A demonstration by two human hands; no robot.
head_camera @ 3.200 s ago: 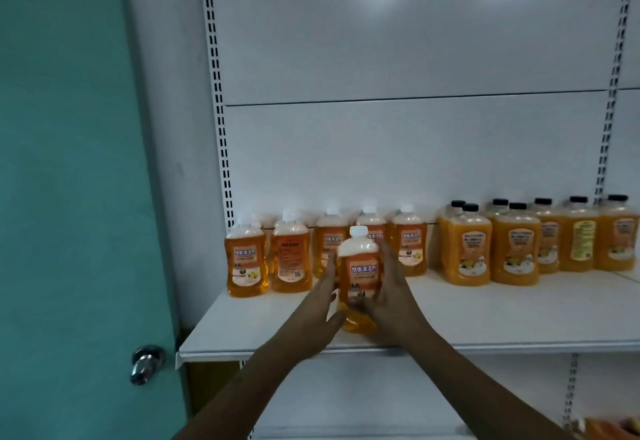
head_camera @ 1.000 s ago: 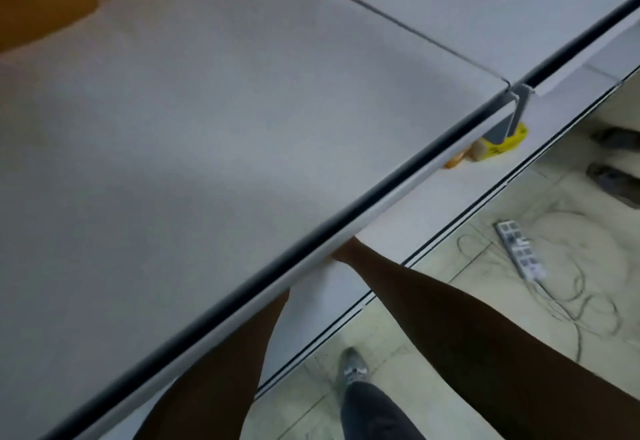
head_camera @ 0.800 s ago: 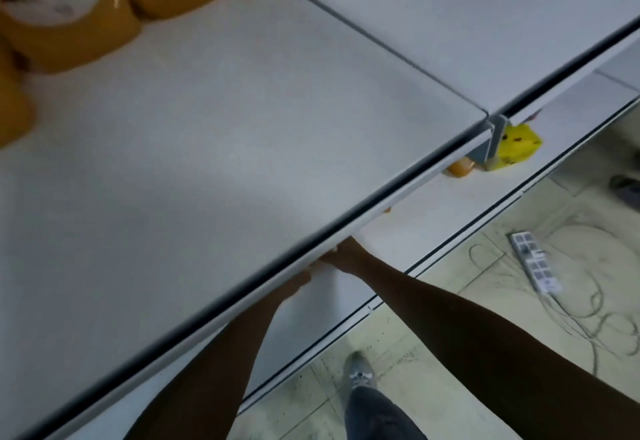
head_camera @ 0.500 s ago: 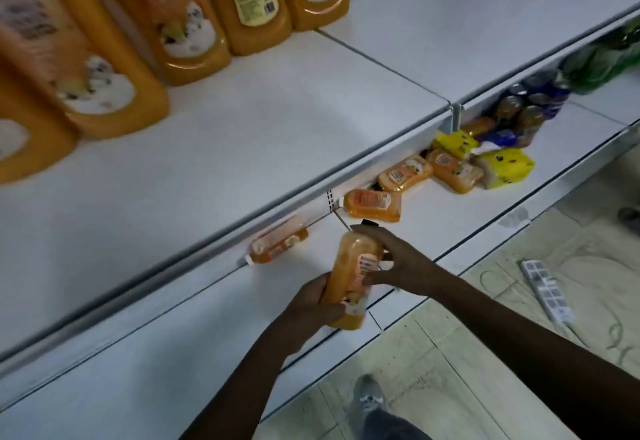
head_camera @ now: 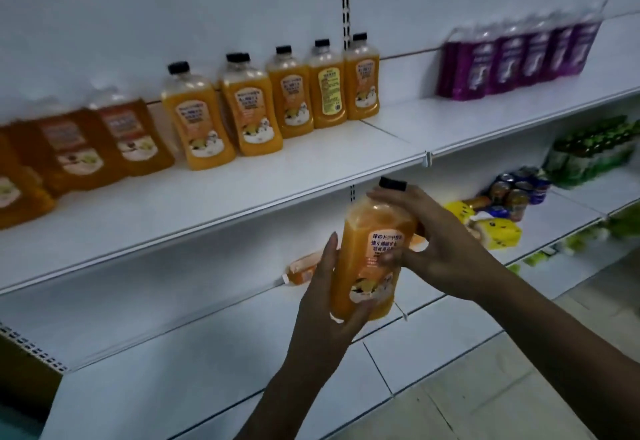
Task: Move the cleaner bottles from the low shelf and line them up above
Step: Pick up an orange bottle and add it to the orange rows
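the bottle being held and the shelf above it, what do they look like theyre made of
The held bottle looks like clear plastic: the orange liquid shows through, with a paler empty band near the neck. Its black cap looks like matte plastic, and the label seems a glossy printed film. The upper shelf looks like white painted sheet metal, judging by its thin folded front edge; the coating could be powder paint, hard to tell.

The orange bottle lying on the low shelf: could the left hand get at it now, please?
Probably not yet: the left hand grips the held bottle, though the lying bottle sits unblocked close behind.
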